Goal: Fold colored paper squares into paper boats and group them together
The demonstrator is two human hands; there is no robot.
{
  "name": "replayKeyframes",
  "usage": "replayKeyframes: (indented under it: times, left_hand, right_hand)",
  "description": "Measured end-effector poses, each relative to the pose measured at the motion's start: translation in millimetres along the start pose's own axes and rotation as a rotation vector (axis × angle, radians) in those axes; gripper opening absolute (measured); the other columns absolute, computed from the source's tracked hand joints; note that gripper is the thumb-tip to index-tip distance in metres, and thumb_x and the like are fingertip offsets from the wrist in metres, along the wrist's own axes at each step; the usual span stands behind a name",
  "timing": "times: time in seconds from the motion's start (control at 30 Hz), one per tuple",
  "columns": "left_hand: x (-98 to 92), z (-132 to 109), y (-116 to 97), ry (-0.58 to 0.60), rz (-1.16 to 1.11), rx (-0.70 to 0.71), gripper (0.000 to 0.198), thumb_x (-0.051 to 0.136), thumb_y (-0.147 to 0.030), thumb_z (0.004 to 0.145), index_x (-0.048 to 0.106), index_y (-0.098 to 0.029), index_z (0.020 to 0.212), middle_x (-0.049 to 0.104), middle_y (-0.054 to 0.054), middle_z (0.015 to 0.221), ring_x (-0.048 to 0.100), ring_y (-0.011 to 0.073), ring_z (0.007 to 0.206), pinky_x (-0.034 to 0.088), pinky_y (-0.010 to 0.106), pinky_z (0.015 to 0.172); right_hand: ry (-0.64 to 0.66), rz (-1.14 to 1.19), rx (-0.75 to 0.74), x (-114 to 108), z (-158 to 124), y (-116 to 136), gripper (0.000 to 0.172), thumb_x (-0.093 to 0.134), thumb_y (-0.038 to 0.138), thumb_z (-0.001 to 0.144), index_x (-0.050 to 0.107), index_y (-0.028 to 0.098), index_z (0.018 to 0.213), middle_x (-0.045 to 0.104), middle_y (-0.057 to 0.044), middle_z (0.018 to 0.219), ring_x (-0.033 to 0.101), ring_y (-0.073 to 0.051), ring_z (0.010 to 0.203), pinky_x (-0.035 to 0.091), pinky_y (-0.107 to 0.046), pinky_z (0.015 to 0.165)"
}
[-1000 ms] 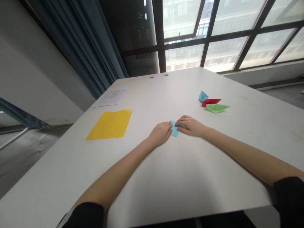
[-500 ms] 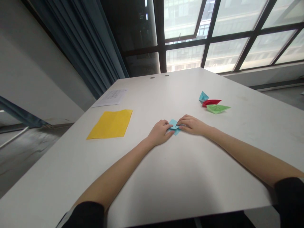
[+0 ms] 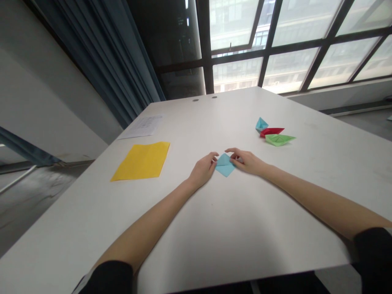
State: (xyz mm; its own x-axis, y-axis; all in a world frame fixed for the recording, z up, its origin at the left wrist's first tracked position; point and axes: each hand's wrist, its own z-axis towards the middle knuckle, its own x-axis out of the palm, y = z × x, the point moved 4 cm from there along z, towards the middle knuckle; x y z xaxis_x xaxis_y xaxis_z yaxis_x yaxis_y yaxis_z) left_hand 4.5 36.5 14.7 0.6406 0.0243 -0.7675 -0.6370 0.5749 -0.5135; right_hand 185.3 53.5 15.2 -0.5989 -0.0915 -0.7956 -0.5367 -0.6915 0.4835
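A small folded piece of light blue paper (image 3: 226,168) lies on the white table between my hands, diamond-shaped with a crease across its middle. My left hand (image 3: 202,168) pinches its left corner between thumb and fingers. At the right corner, my right hand (image 3: 246,160) grips the paper with the thumb and a finger, while its index finger reaches out above the top edge.
Blue (image 3: 261,124), red (image 3: 271,132) and green (image 3: 279,140) folded paper boats sit together at the right on the white table (image 3: 214,228). Yellow paper (image 3: 142,160) lies at the left, with a printed white sheet (image 3: 142,126) behind it.
The blue paper now shows a fuller diamond shape, its lower part spread flat. My left thumb has drawn back from its front, and my right index finger has lifted off it.
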Motion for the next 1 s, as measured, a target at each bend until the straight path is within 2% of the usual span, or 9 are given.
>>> replayKeyframes:
  times: [0.17,0.33,0.43,0.57,0.73,1.0]
  left_hand:
    - [2.0,0,-2,0.019,0.071,0.121,0.023,0.043,-0.009,0.081,0.062,-0.018,0.091,0.057,0.006,0.098,0.056,0.0147,0.088,0.046,0.028,0.081]
    - [7.0,1,0,0.053,0.211,0.161,0.027,0.044,-0.007,0.081,0.065,-0.018,0.094,0.056,0.007,0.104,0.055,0.0144,0.087,0.046,0.029,0.082]
    - [8.4,2,-3,0.075,0.306,0.227,0.028,0.044,-0.009,0.082,0.065,-0.02,0.098,0.057,0.007,0.107,0.053,0.0162,0.089,0.045,0.031,0.083]
    - [9.4,3,-10,0.169,0.354,0.332,0.03,0.044,-0.01,0.084,0.062,-0.022,0.105,0.061,0.006,0.103,0.053,0.0175,0.093,0.044,0.033,0.084]
    - [6.9,5,-11,0.216,0.343,0.336,0.03,0.045,-0.009,0.082,0.063,-0.02,0.103,0.064,0.005,0.1,0.055,0.0162,0.092,0.044,0.03,0.082]
    - [-5.6,6,-7,0.237,0.515,0.284,0.019,0.05,-0.015,0.077,0.067,-0.019,0.084,0.067,0.005,0.084,0.058,0.0177,0.079,0.043,0.031,0.071]
  right_hand:
    - [-0.012,-0.03,-0.052,1,1,0,0.028,0.042,0.018,0.084,0.054,0.019,0.109,0.064,-0.005,0.089,0.059,-0.014,0.074,0.047,-0.028,0.072]
    - [-0.001,-0.149,-0.153,3,3,2,0.025,0.041,0.017,0.085,0.063,0.018,0.097,0.062,-0.008,0.093,0.057,-0.018,0.088,0.045,-0.032,0.082]
    - [-0.029,-0.219,-0.122,2,2,2,0.023,0.045,0.024,0.085,0.065,0.019,0.096,0.06,-0.009,0.094,0.055,-0.02,0.089,0.044,-0.035,0.084]
    - [-0.039,-0.235,-0.081,2,2,0,0.023,0.049,0.031,0.084,0.066,0.02,0.095,0.058,-0.009,0.093,0.054,-0.02,0.086,0.043,-0.035,0.082]
    - [-0.004,-0.193,-0.052,3,4,-4,0.022,0.052,0.032,0.082,0.066,0.02,0.095,0.059,-0.009,0.09,0.054,-0.02,0.085,0.042,-0.036,0.081]
    - [0.146,-0.087,-0.114,1,5,-18,0.028,0.049,0.027,0.083,0.064,0.021,0.106,0.062,-0.009,0.094,0.055,-0.02,0.089,0.039,-0.038,0.086]
